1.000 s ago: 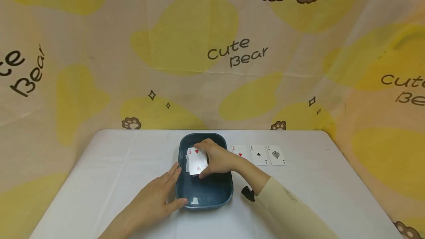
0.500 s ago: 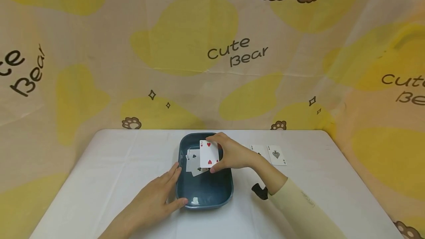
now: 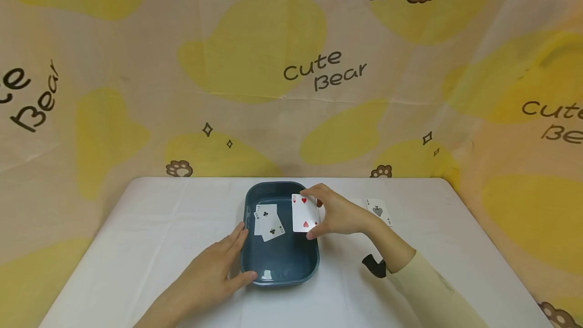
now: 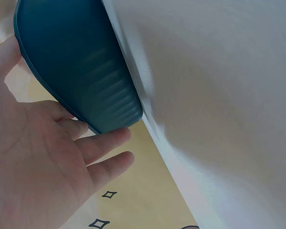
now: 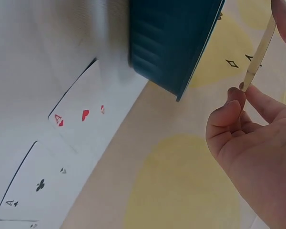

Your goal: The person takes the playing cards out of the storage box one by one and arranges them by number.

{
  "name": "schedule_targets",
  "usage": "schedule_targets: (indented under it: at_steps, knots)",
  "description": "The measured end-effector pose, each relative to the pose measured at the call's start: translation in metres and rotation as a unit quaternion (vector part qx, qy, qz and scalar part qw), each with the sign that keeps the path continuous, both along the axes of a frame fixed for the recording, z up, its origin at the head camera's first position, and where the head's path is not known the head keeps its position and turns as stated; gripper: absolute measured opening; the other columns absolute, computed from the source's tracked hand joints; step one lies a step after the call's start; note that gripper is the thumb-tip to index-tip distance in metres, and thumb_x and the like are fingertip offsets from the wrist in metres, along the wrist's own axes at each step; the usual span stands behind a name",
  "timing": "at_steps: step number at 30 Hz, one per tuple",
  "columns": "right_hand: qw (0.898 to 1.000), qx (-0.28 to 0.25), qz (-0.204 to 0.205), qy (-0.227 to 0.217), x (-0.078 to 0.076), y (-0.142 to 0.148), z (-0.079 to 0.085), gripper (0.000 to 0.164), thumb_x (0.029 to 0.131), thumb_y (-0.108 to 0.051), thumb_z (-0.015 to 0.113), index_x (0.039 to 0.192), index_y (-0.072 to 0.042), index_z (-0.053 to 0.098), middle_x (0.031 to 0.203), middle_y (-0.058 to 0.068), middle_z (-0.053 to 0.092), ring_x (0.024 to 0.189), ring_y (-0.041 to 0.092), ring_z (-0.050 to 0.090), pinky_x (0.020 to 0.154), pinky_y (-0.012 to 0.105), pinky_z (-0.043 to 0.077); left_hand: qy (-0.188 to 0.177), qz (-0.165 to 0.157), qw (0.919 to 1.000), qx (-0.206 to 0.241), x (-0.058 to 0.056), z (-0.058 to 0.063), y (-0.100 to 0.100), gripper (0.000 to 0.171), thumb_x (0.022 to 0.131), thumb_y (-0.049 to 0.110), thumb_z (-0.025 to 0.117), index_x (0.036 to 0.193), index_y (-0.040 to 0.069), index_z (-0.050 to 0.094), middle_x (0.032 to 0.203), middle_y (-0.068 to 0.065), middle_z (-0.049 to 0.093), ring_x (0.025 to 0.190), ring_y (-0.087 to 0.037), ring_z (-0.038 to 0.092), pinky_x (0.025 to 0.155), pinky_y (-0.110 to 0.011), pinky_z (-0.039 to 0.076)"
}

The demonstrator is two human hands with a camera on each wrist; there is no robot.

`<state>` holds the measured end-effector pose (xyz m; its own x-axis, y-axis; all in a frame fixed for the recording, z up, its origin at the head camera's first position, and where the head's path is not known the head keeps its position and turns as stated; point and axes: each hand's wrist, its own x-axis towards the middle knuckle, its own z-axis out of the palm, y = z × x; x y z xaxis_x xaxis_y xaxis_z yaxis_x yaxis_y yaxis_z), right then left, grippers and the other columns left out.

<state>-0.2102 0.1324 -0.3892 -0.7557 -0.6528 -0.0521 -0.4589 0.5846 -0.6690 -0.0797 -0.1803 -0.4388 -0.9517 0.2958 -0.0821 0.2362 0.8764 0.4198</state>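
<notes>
My right hand (image 3: 339, 211) pinches a two of hearts playing card (image 3: 304, 214) at its top and bottom edges, face up over the right rim of a dark blue tray (image 3: 284, 262). The right wrist view has that card nearly edge-on, above the table. Two overlapping club cards (image 3: 272, 229) lie face up in the tray. At the tray's left side, my left hand (image 3: 214, 267) rests with its fingers extended against the rim and its thumb at the near corner. Those fingertips also touch the tray's ribbed outer wall (image 4: 102, 90) in the left wrist view.
To the right of the tray, an ace of hearts (image 5: 85, 114), an ace of clubs (image 5: 40, 185) and an ace of spades (image 3: 378, 210) lie in a row. My right arm partly covers them in the head view. A patterned cloth (image 3: 255, 49) hangs behind the white table.
My right hand has lifted the two of hearts from above the other cards and carried it right to the tray's right rim, uncovering the club cards. The left hand stays in place.
</notes>
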Motion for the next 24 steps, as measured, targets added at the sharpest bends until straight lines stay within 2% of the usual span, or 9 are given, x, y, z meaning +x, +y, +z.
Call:
schedule_targets:
  at_steps: [7,15,24]
  knots:
    - [1.0,0.005,0.0,0.01,0.005,0.012,-0.003,0.095,0.073,-0.026,0.098,0.153,-0.008,0.05,0.138,0.003,0.051,0.111,0.022,0.05,0.088,0.035,0.052,0.005,-0.004,1.0,-0.001,-0.001,-0.001,-0.001,0.1,0.091,0.068,0.068,0.164,0.008,0.035,0.172,-0.004,0.026,0.148,-0.036,0.043,0.116,-0.057,0.041]
    - [1.0,0.013,-0.007,0.024,0.009,0.028,-0.004,0.095,0.071,-0.026,0.1,0.151,-0.007,0.052,0.137,0.002,0.052,0.109,0.02,0.052,0.083,0.03,0.053,0.009,-0.005,0.9999,0.002,-0.001,-0.001,-0.001,0.099,0.092,0.068,0.067,0.164,0.009,0.035,0.173,-0.003,0.025,0.148,-0.036,0.044,0.115,-0.057,0.041]
    - [0.999,0.01,-0.013,0.029,0.013,0.05,-0.015,0.094,0.07,-0.024,0.1,0.149,-0.005,0.053,0.137,0.005,0.053,0.109,0.022,0.051,0.084,0.035,0.052,0.013,-0.006,0.9999,-0.002,0.0,-0.002,-0.001,0.098,0.092,0.068,0.067,0.164,0.008,0.035,0.173,-0.004,0.025,0.147,-0.036,0.044,0.115,-0.057,0.041]
